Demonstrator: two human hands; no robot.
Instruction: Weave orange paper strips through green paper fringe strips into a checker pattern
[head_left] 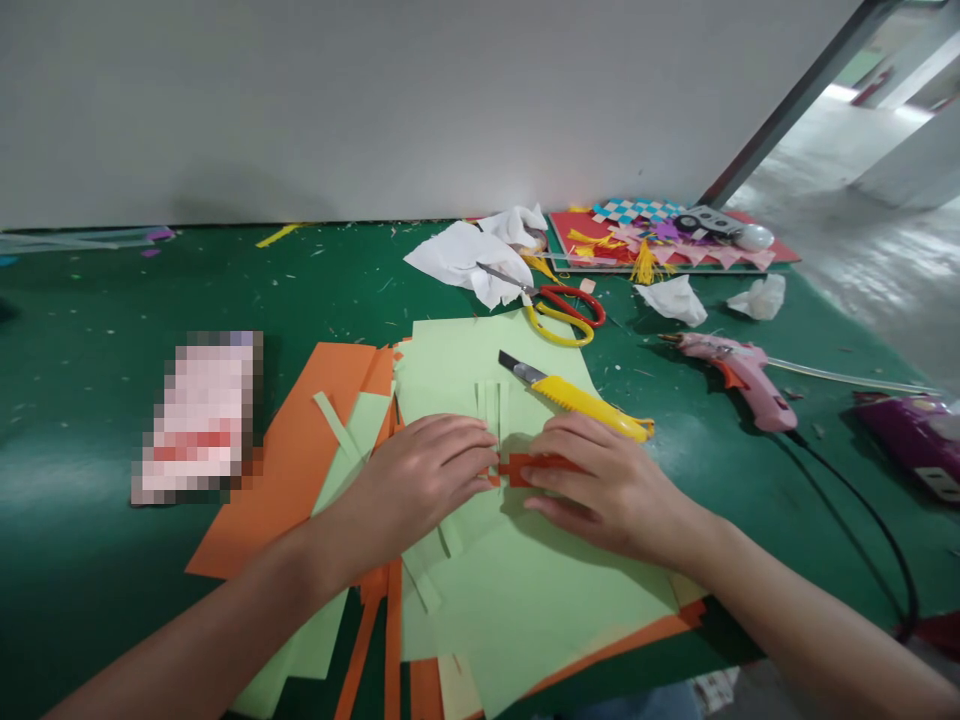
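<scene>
My left hand (439,462) is closed, its fingertips together on pale green paper strips (492,400) woven with orange. A small bit of orange shows at those fingertips; the rest is hidden under them. My right hand (611,485) grips an orange paper strip (541,470), which lies under its fingers and runs toward the left hand. Both hands rest over a pale green sheet (517,590). Just beyond the right hand, a yellow utility knife (581,398) lies on the sheet with its blade out.
Scissors (566,312) with red and yellow handles lie beyond the sheet, by crumpled tissue (469,258). A pink glue gun (739,375) with its cord is at right. Orange sheets (289,450) and loose strips lie left, near a blurred pinkish rectangle (202,410). Crafts cover a red board (784,250).
</scene>
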